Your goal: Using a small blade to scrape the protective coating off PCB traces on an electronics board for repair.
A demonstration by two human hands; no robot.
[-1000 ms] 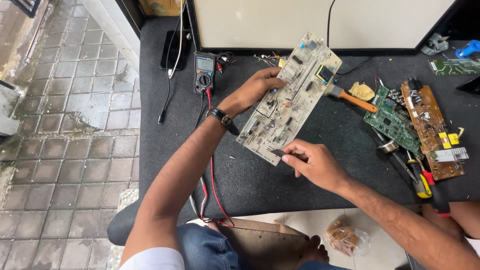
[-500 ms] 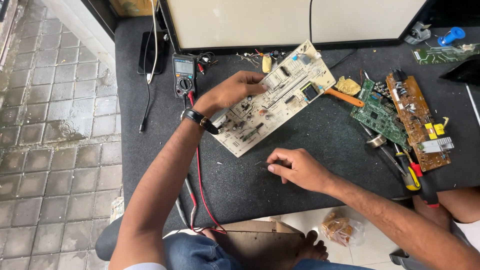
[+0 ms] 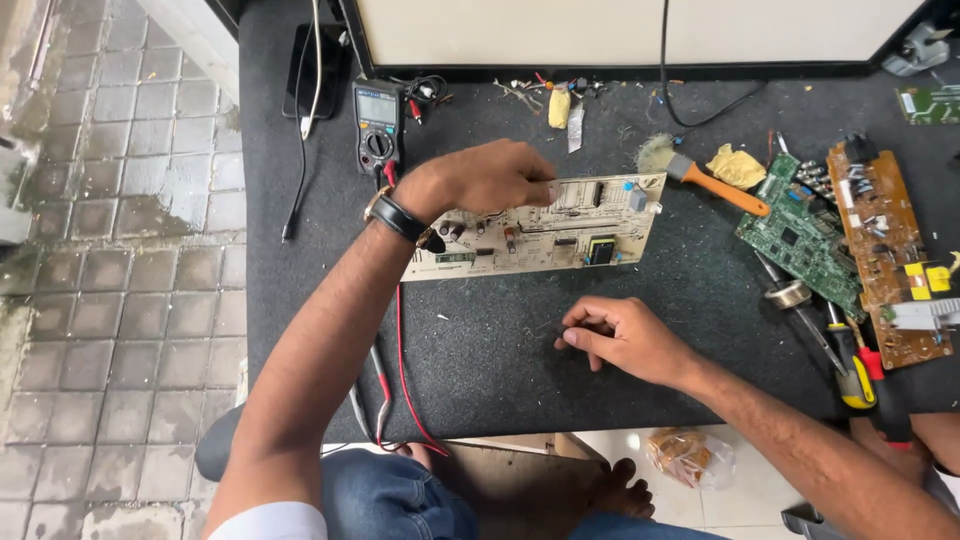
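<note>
Your left hand (image 3: 485, 178) pinches the beige rectangular circuit board (image 3: 540, 228) by its top edge on the black felt tabletop (image 3: 480, 350); the right hand (image 3: 622, 338), just below, curls shut on something tiny, unidentifiable: board may slip, part drop.

- A black multimeter (image 3: 378, 125) lies at the far side of the dark mat (image 3: 500, 350), with a red lead (image 3: 403, 350) running toward the near edge.
- A brush with orange handle (image 3: 700, 175) lies beside a yellow cloth (image 3: 737, 165).
- A green circuit board (image 3: 800, 235) and a brown circuit board (image 3: 885, 250) are on the right, touching.
- Screwdrivers (image 3: 850, 360) lie near them.
- Grey paving tiles (image 3: 120, 250) are on the left.
</note>
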